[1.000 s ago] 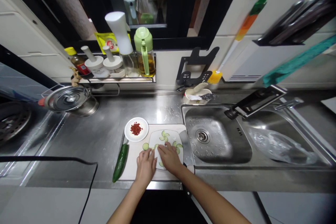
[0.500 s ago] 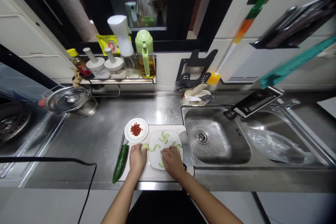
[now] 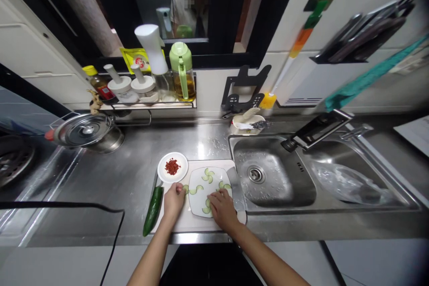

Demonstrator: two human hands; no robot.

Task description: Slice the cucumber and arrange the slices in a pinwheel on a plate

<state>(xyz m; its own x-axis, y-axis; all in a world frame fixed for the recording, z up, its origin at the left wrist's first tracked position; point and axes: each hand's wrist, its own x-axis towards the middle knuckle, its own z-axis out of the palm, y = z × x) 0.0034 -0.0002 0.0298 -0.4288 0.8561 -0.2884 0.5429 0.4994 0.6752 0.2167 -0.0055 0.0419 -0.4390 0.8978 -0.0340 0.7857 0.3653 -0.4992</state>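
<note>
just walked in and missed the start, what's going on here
Someone is handling cucumber slices at a counter. The left grip is at a slice just left of the square plate; whether it is pinched can't be told. The right grip is over the plate's right side, near slices lying in small groups. A long cucumber and a dish of red bits sit further left.
</note>
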